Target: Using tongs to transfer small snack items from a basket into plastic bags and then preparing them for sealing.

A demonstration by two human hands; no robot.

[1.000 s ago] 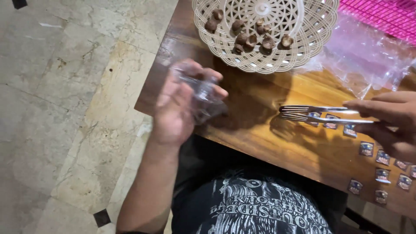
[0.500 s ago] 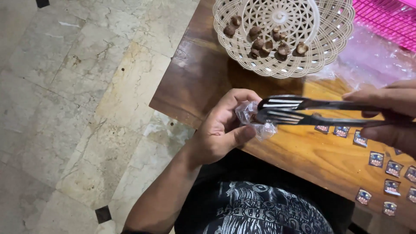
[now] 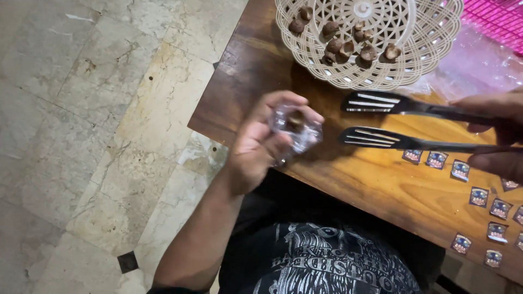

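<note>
- Head view, left side: our left hand (image 3: 260, 147) is closed around a small clear plastic bag (image 3: 297, 128), held just off the near edge of the wooden table (image 3: 381, 190). One dark brown round piece (image 3: 297, 117) sits inside the bag.
- Head view, right side: our right hand (image 3: 493, 133) grips the handles of black slotted tongs (image 3: 376, 120). The two blades stand apart and empty, their tips just beside the bag mouth but not touching it.
- Head view, top: a cream woven basket (image 3: 370, 38) rests on the table and holds more brown pieces (image 3: 340, 46) of the same kind, well apart from the bag.
- Head view, lower right: small square stickers (image 3: 479, 196) lie scattered on the table; a pink mesh tray (image 3: 498, 19) and a clear plastic sheet (image 3: 474, 65) sit beyond the basket.
- Judgement on technique: we keep the bag mouth spread and facing the tongs, hold it steady, and grip each piece lightly between the blades, since these pieces look small enough to slip through a loose hold.
</note>
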